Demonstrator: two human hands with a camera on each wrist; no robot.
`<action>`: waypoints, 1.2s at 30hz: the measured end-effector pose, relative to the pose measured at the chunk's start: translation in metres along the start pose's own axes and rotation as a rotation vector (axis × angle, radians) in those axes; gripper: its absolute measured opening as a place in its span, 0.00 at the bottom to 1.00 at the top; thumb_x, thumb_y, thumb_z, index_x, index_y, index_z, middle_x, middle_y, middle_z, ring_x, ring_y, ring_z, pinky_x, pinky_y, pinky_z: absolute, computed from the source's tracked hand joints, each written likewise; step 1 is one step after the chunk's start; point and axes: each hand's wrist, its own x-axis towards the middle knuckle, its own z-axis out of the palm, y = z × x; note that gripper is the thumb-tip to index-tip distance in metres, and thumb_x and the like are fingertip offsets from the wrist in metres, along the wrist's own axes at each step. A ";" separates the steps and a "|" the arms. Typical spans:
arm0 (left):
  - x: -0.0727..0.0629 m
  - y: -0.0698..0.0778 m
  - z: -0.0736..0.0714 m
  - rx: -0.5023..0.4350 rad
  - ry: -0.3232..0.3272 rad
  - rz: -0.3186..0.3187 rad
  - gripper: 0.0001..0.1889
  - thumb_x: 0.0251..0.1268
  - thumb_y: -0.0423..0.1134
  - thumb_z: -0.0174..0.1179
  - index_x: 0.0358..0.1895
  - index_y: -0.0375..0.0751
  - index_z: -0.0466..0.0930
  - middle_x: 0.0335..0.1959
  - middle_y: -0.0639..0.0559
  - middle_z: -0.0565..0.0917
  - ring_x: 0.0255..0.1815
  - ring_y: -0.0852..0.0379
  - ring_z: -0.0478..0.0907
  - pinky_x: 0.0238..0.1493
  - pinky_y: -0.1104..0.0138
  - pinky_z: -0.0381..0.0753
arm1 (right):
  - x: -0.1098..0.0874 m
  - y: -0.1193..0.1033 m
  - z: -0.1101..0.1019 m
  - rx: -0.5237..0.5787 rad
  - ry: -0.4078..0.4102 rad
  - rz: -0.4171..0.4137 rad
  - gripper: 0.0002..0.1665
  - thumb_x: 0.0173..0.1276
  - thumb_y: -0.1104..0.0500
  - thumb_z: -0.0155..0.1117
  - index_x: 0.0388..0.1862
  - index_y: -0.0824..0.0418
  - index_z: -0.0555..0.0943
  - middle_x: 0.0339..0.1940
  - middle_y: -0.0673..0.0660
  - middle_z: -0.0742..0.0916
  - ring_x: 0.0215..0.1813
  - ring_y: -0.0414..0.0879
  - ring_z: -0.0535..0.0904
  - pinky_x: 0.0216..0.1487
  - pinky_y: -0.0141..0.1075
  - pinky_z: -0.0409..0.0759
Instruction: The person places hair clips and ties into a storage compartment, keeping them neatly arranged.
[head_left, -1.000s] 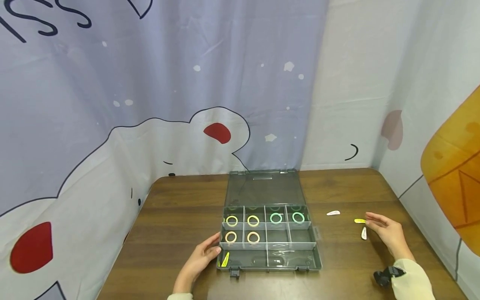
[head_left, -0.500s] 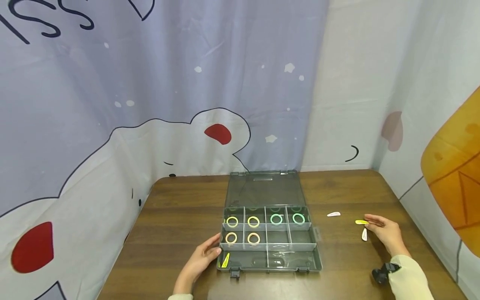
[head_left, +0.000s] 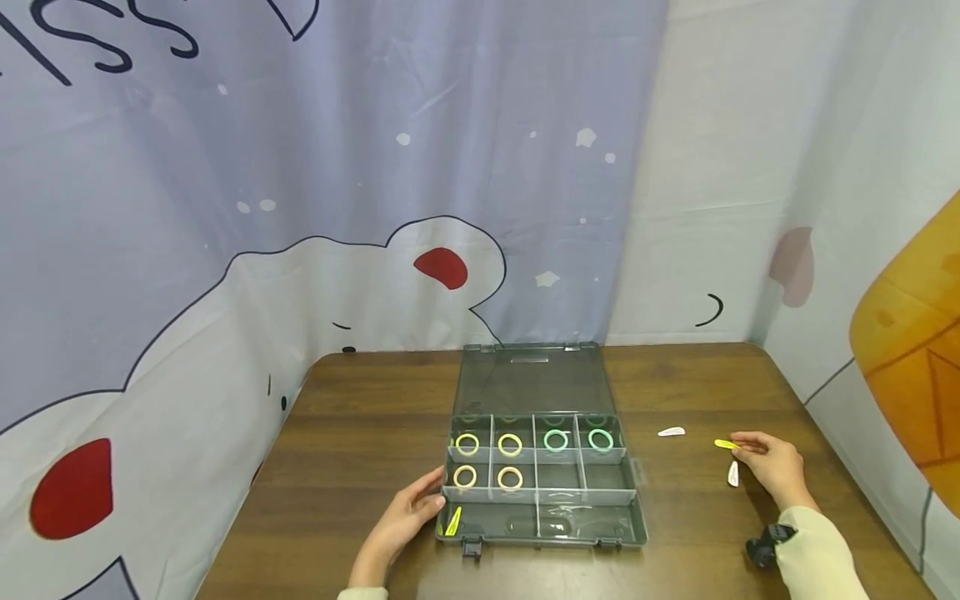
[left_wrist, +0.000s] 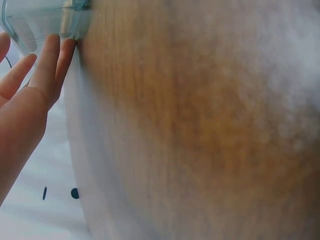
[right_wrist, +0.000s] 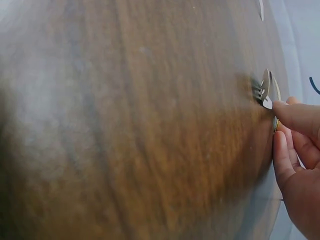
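In the head view my right hand pinches one end of a yellow snap hair clip between thumb and fingers, low over the table. A white hair clip lies just beside these fingers, and another white hair clip is farther left. My left hand rests against the left side of a grey clear compartment box, its fingers fairly straight in the left wrist view. A yellow hair clip sits in the box's front left compartment.
The box's lid is folded back towards the curtain. Yellow rings, pale orange rings and green rings sit singly in compartments. Wooden table surface surrounds the box.
The view has shifted slightly. My right hand keeps the yellow hair clip pinched near the white one, with barely any movement. The left hand stays against the box.
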 end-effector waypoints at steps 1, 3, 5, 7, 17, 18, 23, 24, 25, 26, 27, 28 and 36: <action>0.000 0.000 0.000 0.001 -0.001 0.000 0.30 0.71 0.33 0.55 0.72 0.29 0.56 0.67 0.27 0.65 0.63 0.37 0.70 0.54 0.76 0.72 | 0.000 0.000 0.000 -0.007 0.005 -0.003 0.12 0.59 0.67 0.68 0.41 0.71 0.84 0.34 0.65 0.88 0.27 0.21 0.72 0.32 0.29 0.67; 0.000 0.000 0.000 0.004 0.000 -0.001 0.30 0.71 0.34 0.55 0.72 0.29 0.57 0.67 0.27 0.65 0.62 0.37 0.71 0.54 0.76 0.72 | 0.000 0.000 0.001 -0.016 0.015 -0.009 0.11 0.61 0.66 0.67 0.41 0.71 0.84 0.33 0.65 0.88 0.27 0.19 0.70 0.35 0.34 0.69; 0.000 0.000 0.000 0.007 -0.001 0.000 0.30 0.70 0.34 0.55 0.72 0.29 0.57 0.67 0.27 0.65 0.62 0.38 0.71 0.55 0.75 0.72 | 0.000 0.000 0.001 -0.022 0.026 -0.008 0.10 0.62 0.66 0.66 0.40 0.71 0.84 0.34 0.66 0.88 0.28 0.18 0.68 0.37 0.39 0.69; 0.000 0.000 0.000 0.009 -0.004 0.001 0.30 0.70 0.35 0.55 0.72 0.29 0.57 0.67 0.27 0.65 0.62 0.38 0.71 0.55 0.74 0.72 | 0.000 0.000 0.002 -0.027 0.033 -0.003 0.09 0.63 0.66 0.65 0.40 0.71 0.85 0.34 0.66 0.88 0.28 0.16 0.66 0.37 0.40 0.69; 0.000 -0.001 -0.001 -0.001 -0.013 0.003 0.30 0.70 0.34 0.55 0.71 0.28 0.56 0.67 0.26 0.65 0.62 0.37 0.71 0.54 0.77 0.72 | -0.001 -0.003 0.003 -0.002 0.044 0.053 0.10 0.64 0.66 0.64 0.41 0.72 0.84 0.34 0.66 0.88 0.27 0.17 0.68 0.29 0.24 0.68; 0.000 -0.001 -0.001 0.000 -0.012 0.005 0.30 0.70 0.34 0.55 0.71 0.28 0.56 0.67 0.26 0.65 0.62 0.37 0.71 0.54 0.77 0.72 | -0.002 -0.005 0.004 0.000 0.046 0.060 0.10 0.65 0.66 0.64 0.42 0.71 0.84 0.35 0.66 0.88 0.27 0.17 0.67 0.29 0.24 0.68; 0.001 -0.002 -0.002 0.005 -0.010 0.002 0.30 0.70 0.33 0.55 0.71 0.27 0.56 0.67 0.26 0.64 0.62 0.36 0.70 0.53 0.78 0.71 | -0.001 -0.017 0.004 0.053 0.079 0.097 0.11 0.66 0.65 0.63 0.44 0.72 0.83 0.38 0.68 0.87 0.28 0.17 0.68 0.29 0.23 0.69; 0.001 -0.002 -0.002 0.005 -0.010 0.003 0.30 0.70 0.33 0.55 0.71 0.27 0.56 0.67 0.26 0.64 0.62 0.36 0.70 0.53 0.78 0.71 | -0.001 -0.020 0.005 0.075 0.083 0.099 0.11 0.66 0.65 0.63 0.44 0.72 0.83 0.38 0.68 0.87 0.28 0.18 0.68 0.29 0.22 0.70; 0.001 -0.002 -0.002 0.005 -0.009 0.002 0.30 0.70 0.32 0.55 0.71 0.27 0.56 0.67 0.26 0.64 0.62 0.36 0.70 0.53 0.78 0.71 | 0.000 -0.023 0.005 0.094 0.085 0.096 0.12 0.66 0.66 0.63 0.45 0.73 0.83 0.38 0.68 0.87 0.28 0.18 0.69 0.28 0.21 0.71; 0.001 -0.002 -0.002 0.004 -0.010 0.004 0.30 0.70 0.32 0.55 0.71 0.27 0.56 0.67 0.26 0.64 0.62 0.35 0.70 0.53 0.78 0.71 | 0.001 -0.026 0.005 0.113 0.084 0.087 0.12 0.67 0.67 0.62 0.45 0.74 0.82 0.37 0.69 0.87 0.28 0.19 0.70 0.28 0.20 0.72; 0.001 -0.002 -0.002 0.004 -0.009 0.003 0.30 0.70 0.32 0.55 0.71 0.27 0.56 0.67 0.26 0.64 0.62 0.35 0.70 0.53 0.78 0.71 | 0.001 -0.029 0.005 0.132 0.082 0.083 0.12 0.67 0.67 0.61 0.46 0.75 0.82 0.38 0.69 0.87 0.29 0.20 0.71 0.28 0.20 0.72; 0.001 -0.002 -0.002 0.005 -0.010 0.002 0.30 0.70 0.32 0.55 0.71 0.27 0.56 0.67 0.26 0.64 0.62 0.36 0.70 0.53 0.78 0.71 | 0.001 -0.033 0.005 0.153 0.077 0.081 0.12 0.67 0.68 0.61 0.47 0.75 0.81 0.38 0.70 0.86 0.29 0.20 0.71 0.28 0.19 0.73; 0.001 -0.001 -0.001 0.009 -0.011 -0.005 0.30 0.71 0.33 0.55 0.72 0.28 0.56 0.67 0.27 0.64 0.63 0.37 0.70 0.56 0.75 0.71 | 0.002 -0.063 0.013 0.316 0.017 0.060 0.15 0.68 0.71 0.58 0.51 0.80 0.76 0.37 0.68 0.85 0.31 0.25 0.75 0.31 0.24 0.80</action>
